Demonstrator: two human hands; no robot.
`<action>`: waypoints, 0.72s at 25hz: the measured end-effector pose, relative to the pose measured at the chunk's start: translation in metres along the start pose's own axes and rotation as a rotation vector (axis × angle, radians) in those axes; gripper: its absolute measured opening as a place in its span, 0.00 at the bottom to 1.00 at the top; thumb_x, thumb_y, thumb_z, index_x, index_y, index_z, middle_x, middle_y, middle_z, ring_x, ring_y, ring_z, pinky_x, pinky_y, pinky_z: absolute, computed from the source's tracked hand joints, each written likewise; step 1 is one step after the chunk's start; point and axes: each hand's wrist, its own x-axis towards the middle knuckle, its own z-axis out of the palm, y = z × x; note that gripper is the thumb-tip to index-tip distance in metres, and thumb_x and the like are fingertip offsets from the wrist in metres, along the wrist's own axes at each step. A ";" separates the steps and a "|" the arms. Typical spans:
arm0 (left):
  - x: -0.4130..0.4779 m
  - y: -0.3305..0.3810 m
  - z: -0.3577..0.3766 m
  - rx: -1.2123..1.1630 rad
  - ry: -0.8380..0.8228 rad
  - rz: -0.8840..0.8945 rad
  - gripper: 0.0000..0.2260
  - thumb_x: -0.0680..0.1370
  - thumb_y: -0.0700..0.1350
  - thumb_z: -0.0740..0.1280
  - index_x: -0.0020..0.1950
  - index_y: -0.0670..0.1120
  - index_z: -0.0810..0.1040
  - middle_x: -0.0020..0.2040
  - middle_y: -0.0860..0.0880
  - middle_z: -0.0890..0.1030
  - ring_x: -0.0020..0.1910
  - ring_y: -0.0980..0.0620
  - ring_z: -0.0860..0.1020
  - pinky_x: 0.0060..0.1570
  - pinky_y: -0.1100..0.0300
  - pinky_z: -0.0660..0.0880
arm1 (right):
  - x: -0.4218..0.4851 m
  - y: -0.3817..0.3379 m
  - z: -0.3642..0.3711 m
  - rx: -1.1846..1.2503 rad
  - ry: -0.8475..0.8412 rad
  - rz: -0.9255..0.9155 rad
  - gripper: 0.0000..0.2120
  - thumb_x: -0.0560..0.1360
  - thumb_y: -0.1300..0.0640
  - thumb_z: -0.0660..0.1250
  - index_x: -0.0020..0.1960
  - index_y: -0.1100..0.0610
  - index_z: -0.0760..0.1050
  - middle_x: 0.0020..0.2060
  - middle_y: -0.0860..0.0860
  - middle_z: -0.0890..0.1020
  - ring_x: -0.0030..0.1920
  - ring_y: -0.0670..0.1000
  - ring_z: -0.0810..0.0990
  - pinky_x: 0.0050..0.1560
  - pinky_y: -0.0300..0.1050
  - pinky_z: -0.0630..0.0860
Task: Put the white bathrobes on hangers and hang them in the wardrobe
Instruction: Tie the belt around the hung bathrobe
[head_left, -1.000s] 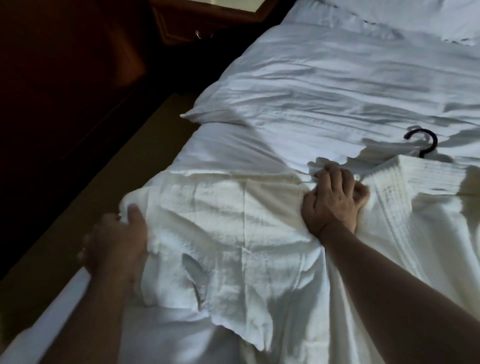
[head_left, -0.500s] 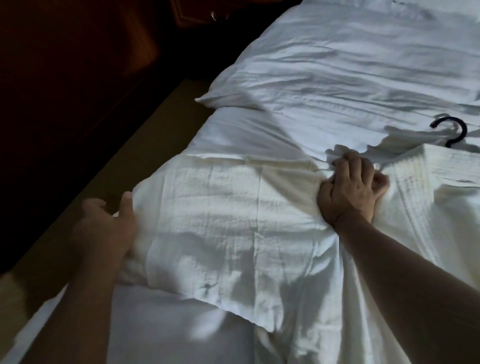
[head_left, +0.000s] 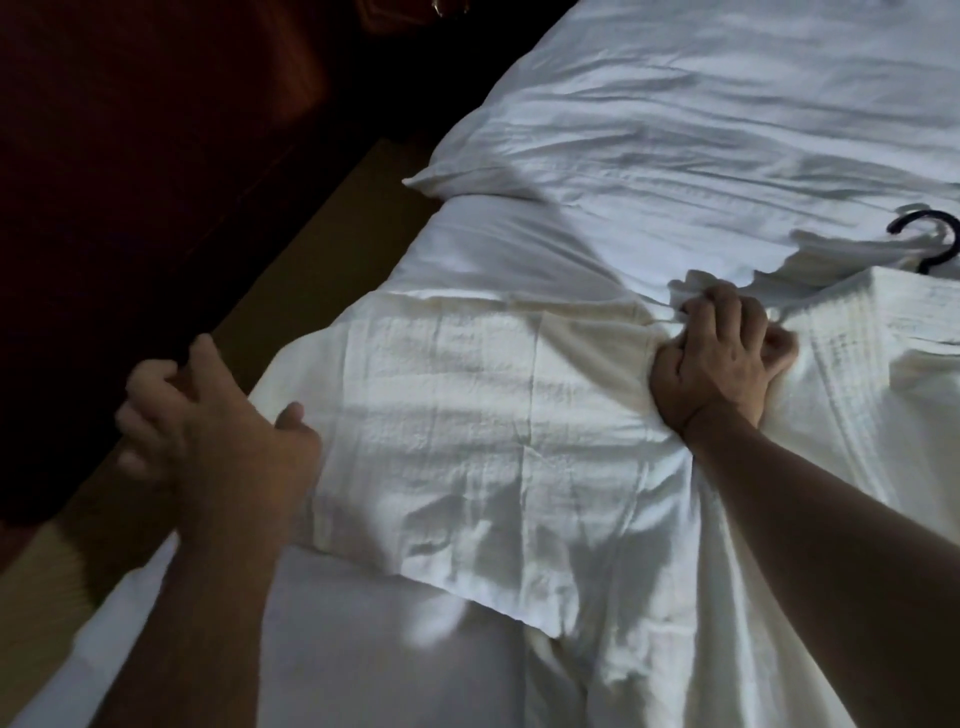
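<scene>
Your bathrobe (head_left: 493, 415) at 12 o'clock is creamy white with a faint crinkled weave, and its collar band (head_left: 841, 364) at 2 o'clock is finely ribbed. The hanger hook (head_left: 930, 239) is black, the bed sheet (head_left: 675, 130) bluish white, the floor (head_left: 322, 249) at 10 o'clock olive-tan, and the furniture (head_left: 156, 156) dark reddish brown.

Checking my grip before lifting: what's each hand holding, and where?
The right hand grips the white bathrobe at its shoulder, beside the collar. The left hand is at the sleeve end, blurred; hold cannot be told.
</scene>
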 end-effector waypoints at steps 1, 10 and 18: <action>-0.034 0.007 0.003 -0.059 0.010 0.118 0.33 0.77 0.55 0.68 0.79 0.49 0.62 0.74 0.38 0.64 0.69 0.33 0.66 0.63 0.34 0.69 | 0.000 0.000 0.000 0.000 0.001 0.000 0.19 0.71 0.51 0.60 0.61 0.54 0.71 0.69 0.52 0.69 0.70 0.58 0.65 0.66 0.65 0.59; -0.123 0.012 0.067 0.018 -0.067 0.237 0.30 0.80 0.57 0.54 0.81 0.48 0.62 0.81 0.40 0.60 0.80 0.39 0.57 0.73 0.40 0.57 | 0.003 -0.012 -0.010 -0.122 -0.129 -0.021 0.18 0.74 0.49 0.56 0.61 0.53 0.71 0.68 0.53 0.68 0.69 0.58 0.65 0.66 0.66 0.61; -0.116 0.009 0.057 0.049 -0.226 0.272 0.28 0.80 0.58 0.56 0.79 0.49 0.63 0.80 0.38 0.61 0.79 0.36 0.58 0.71 0.39 0.60 | -0.097 -0.015 -0.099 -0.156 -0.597 -0.017 0.37 0.79 0.49 0.56 0.83 0.48 0.42 0.82 0.56 0.48 0.80 0.63 0.48 0.76 0.68 0.49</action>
